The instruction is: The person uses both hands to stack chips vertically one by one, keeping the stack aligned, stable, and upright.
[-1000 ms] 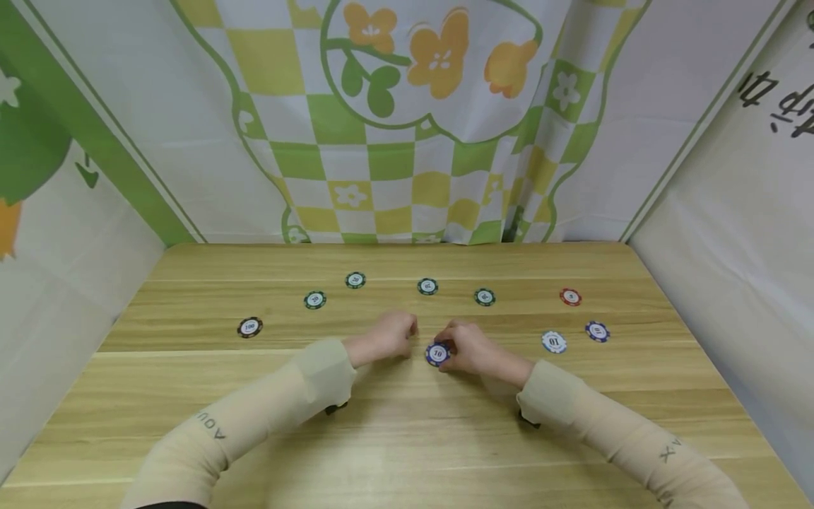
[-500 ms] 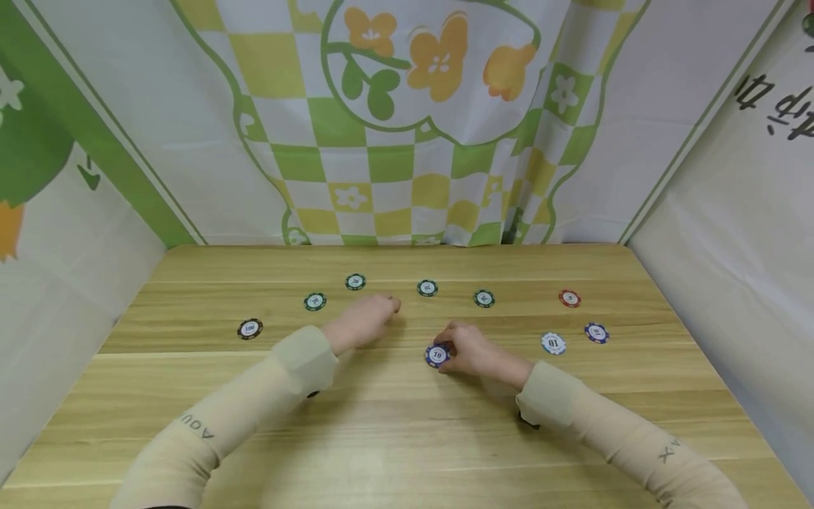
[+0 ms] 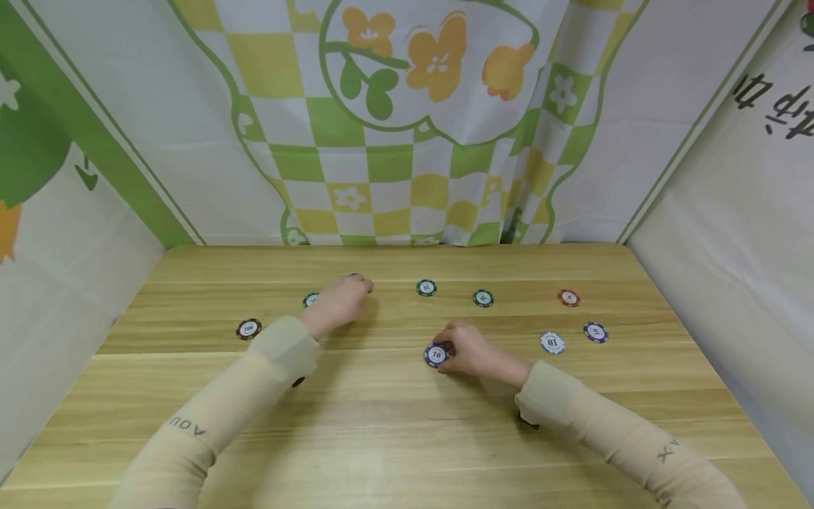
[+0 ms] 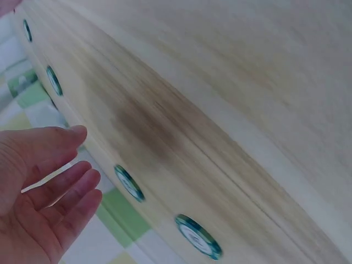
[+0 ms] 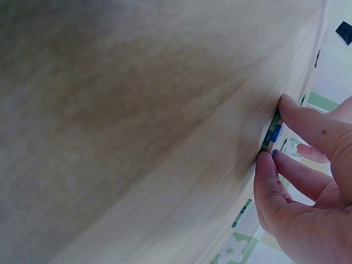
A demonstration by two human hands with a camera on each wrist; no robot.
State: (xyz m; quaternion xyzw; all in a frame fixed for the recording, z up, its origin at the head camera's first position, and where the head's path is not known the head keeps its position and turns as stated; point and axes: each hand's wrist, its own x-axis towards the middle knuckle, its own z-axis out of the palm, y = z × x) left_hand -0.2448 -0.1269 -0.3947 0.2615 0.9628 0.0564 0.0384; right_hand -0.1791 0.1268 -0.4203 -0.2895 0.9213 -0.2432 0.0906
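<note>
My right hand (image 3: pixel 472 350) pinches a blue 10 poker chip (image 3: pixel 436 355) at the table's middle. In the right wrist view, thumb and fingertips hold its edges, with a green-edged chip stacked against the blue one. Over the back left part, my left hand (image 3: pixel 338 302) hovers with nothing in it. Its fingers are loosely bent and parted from the thumb in the left wrist view. Two green 20 chips lie close to that hand and are partly covered by it in the head view: one chip (image 3: pixel 311 300) to its left, another chip (image 3: pixel 354 276) beyond its fingertips.
A black 100 chip (image 3: pixel 249 329) lies on the left. Two more green chips, one (image 3: pixel 427 288) at the back middle, lie apart. On the right are a red chip (image 3: pixel 569 297), a white-and-blue 10 chip (image 3: pixel 552 343) and a blue chip (image 3: pixel 596 332). A curtain hangs behind the table.
My left hand has moved left and away from me, from beside the right hand to the green chips at the back left. The right hand keeps its pinch in place.
</note>
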